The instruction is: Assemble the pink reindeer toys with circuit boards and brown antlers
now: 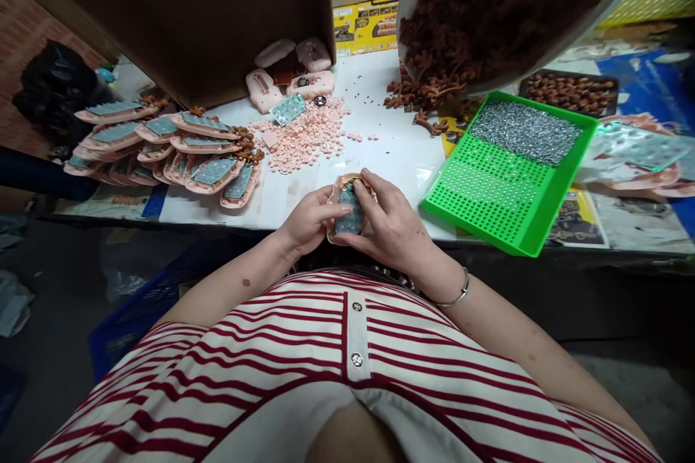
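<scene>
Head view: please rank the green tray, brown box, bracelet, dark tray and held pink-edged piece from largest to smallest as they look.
1. Brown box
2. Green tray
3. Dark tray and pink-edged piece: too close to rank; the piece is nearer the camera and partly covered.
4. Bracelet

- A white-covered worktable (396, 159) carries a crowded spread of parts.
- At left, pink shells (214, 172) fitted with grey-green panels lie piled.
- Small pink pieces (304, 141) scatter mid-table.
- Brown branching pieces (415, 92) lie loose farther back.
- A green perforated tray (526, 231) rests at right.
</scene>
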Demonstrator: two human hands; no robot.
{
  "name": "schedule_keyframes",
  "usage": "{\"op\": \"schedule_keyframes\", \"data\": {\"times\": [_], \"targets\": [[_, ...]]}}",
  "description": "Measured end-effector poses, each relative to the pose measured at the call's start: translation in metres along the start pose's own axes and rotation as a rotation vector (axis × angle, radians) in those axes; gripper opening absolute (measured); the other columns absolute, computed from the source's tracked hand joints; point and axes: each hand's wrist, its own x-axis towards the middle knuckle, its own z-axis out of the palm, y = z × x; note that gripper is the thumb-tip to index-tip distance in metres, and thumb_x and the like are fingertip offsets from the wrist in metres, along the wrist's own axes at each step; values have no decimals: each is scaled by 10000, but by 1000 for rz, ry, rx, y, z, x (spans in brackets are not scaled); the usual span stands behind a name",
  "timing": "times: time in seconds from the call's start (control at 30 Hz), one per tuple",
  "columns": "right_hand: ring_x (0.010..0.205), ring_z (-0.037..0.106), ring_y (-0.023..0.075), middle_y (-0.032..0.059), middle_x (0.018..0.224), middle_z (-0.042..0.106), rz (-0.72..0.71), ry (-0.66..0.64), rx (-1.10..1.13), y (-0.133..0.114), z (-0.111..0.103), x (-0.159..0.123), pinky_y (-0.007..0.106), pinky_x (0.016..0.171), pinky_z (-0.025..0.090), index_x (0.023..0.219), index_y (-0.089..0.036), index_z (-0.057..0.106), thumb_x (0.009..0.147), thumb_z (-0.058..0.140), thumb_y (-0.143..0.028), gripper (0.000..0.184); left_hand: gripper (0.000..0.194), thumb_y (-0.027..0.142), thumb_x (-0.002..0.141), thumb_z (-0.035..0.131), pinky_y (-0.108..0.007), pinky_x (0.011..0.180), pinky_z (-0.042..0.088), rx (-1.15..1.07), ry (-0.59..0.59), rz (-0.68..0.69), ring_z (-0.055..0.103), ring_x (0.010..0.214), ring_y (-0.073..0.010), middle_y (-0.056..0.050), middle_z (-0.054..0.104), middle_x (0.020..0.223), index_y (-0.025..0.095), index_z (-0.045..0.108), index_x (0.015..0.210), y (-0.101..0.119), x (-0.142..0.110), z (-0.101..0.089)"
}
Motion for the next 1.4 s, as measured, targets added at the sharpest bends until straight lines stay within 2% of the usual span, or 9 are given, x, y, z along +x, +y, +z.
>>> {"op": "schedule_keyframes", "data": {"times": [0.2, 0.3, 0.4, 0.57, 0.87, 1.07, 1.27, 1.33, 1.4], "targets": [[1405, 515, 398, 291, 1518, 490, -22, 39, -24, -2, -2, 2, 611, 1081, 523, 1614, -138, 269, 914, 675, -528, 898, 599, 163, 633, 859, -306, 949, 505, -52, -29, -2, 701, 1016, -193, -30, 750, 1097, 219, 676, 1201, -6, 2, 4], [1413, 501, 413, 300, 1542, 462, 15, -2, -8, 4, -2, 2, 642, 1110, 487, 1595, -122, 320, 910, 662, -567, 886, 587, 105, 612, 859, -270, 929, 510, -67, 26, 31, 693, 973, -153, -2, 745, 1059, 206, 673, 1158, -8, 8, 9], [1446, 471, 410, 266, 1574, 439, 127, -117, 115, 15, -3, 3, 656, 1159, 441, 1578, -157, 384, 881, 633, -676, 904, 498, 109, 613, 846, -269, 850, 523, -57, 59, 9, 686, 851, -141, 9, 733, 934, 168, 670, 1075, -9, 16, 12], [1474, 472, 294, 165, 1550, 494, 264, -199, 356, 31, -12, 5, 542, 1199, 453, 1528, -252, 494, 1009, 479, -584, 616, 474, 140, 618, 828, -318, 842, 532, -46, 52, -59, 697, 849, -182, -12, 736, 910, 148, 657, 1060, -9, 21, 10], [1497, 438, 310, 123, 1579, 476, 318, -184, 427, 32, -4, 3, 569, 1222, 418, 1535, -325, 489, 993, 520, -576, 598, 490, 128, 604, 828, -311, 835, 524, -81, 34, -68, 685, 842, -174, -13, 727, 902, 132, 643, 1058, -9, 22, 6], [1502, 436, 310, 95, 1599, 460, 319, -190, 477, 35, -8, 1, 569, 1233, 406, 1534, -376, 483, 980, 557, -564, 590, 498, 132, 641, 829, -307, 864, 510, -79, 58, -63, 671, 862, -164, -9, 712, 924, 134, 636, 1100, -11, 23, 4], [1498, 449, 315, 95, 1606, 459, 277, -163, 446, 36, 1, 2, 595, 1225, 415, 1539, -379, 470, 990, 551, -538, 577, 529, 144, 632, 835, -309, 877, 510, -42, 58, -43, 676, 895, -176, -15, 716, 962, 148, 641, 1125, -11, 23, 4], [1506, 439, 333, 103, 1620, 442, 254, -112, 381, 30, -7, 0, 621, 1219, 417, 1551, -364, 451, 990, 553, -532, 595, 515, 163, 620, 857, -300, 843, 518, -23, 43, -47, 678, 862, -175, -24, 723, 943, 141, 650, 1092, -9, 22, 4], [1526, 404, 367, 95, 1638, 421, 252, -43, 305, 20, -31, -7, 657, 1224, 399, 1556, -365, 439, 969, 587, -538, 630, 489, 188, 618, 877, -293, 790, 528, 1, 32, -72, 676, 804, -170, -37, 729, 904, 128, 657, 1051, -6, 20, 4]]}}
